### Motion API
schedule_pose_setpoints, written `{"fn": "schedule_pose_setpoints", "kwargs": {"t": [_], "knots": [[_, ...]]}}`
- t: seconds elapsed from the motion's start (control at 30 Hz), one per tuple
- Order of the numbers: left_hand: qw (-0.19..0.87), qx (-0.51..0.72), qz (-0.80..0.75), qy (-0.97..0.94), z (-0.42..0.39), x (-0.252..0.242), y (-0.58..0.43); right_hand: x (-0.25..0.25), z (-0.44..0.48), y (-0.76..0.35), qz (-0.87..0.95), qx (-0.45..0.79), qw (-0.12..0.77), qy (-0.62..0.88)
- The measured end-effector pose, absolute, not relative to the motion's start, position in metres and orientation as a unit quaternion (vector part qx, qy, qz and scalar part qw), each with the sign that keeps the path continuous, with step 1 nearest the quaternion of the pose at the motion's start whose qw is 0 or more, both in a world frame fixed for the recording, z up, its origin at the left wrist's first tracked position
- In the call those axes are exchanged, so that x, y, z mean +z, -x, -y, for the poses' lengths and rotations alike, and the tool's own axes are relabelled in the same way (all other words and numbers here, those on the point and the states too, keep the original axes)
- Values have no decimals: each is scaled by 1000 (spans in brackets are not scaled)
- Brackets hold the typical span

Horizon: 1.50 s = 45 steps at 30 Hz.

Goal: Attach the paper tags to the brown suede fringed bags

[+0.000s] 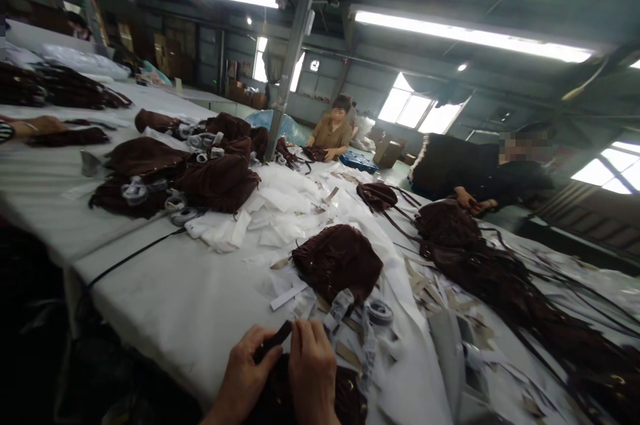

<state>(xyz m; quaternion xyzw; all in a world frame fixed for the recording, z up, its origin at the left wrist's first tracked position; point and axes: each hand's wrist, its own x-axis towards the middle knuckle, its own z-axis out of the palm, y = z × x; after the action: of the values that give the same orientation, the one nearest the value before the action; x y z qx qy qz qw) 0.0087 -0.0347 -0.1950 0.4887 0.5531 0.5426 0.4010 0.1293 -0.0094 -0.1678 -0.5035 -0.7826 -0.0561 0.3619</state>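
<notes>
One dark strap (275, 342) pinched in our left hand (248, 363) could slip if we loosen; whether our right hand (313, 363) grips, we cannot tell.

Dark strap (273, 343) above brown bag (276, 388)

I can read no text, label, brand, number or sign from here; the round white dial (315, 65) on the far wall (367, 90) is too small for me to make out figures; on the cardboard box (388, 152) I find no legible print; the white strip (289, 296) on the table (150, 291) gives me no readable lettering.
</notes>
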Motion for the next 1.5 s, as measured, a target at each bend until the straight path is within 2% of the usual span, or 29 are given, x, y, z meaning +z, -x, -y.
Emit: {"fn": "schedule_pose_setpoints", "kwargs": {"t": [0.13,0.27,0.37,0.6,0.7,0.77,0.9,1.03,1.2,1.37,1.5], "knots": [[375,557,-553,-494,33,-197,-10,-170,17,-127,842,-77,321,426],[372,541,-554,-512,34,-196,-12,-167,16,-138,813,-32,361,455],[364,535,-568,-509,35,-196,-14,-164,12,-145,809,-45,375,450],[340,518,-567,-544,36,-206,-20,-167,10,-137,822,-112,300,471],[337,533,-572,-524,35,-207,-17,-165,15,-129,858,-107,283,415],[358,539,-577,-498,35,-206,-13,-164,16,-127,881,-90,274,375],[490,518,-547,-440,32,-202,-5,-163,14,-131,851,-95,307,415],[546,578,-489,-360,33,-208,1,-161,16,-130,874,-23,301,381],[674,579,-356,-289,45,-222,13,-165,22,-126,831,32,302,466],[631,601,-404,-280,54,-228,14,-174,32,-117,884,-8,254,393],[598,618,-429,-276,52,-229,10,-171,30,-117,856,-30,251,451]]}}
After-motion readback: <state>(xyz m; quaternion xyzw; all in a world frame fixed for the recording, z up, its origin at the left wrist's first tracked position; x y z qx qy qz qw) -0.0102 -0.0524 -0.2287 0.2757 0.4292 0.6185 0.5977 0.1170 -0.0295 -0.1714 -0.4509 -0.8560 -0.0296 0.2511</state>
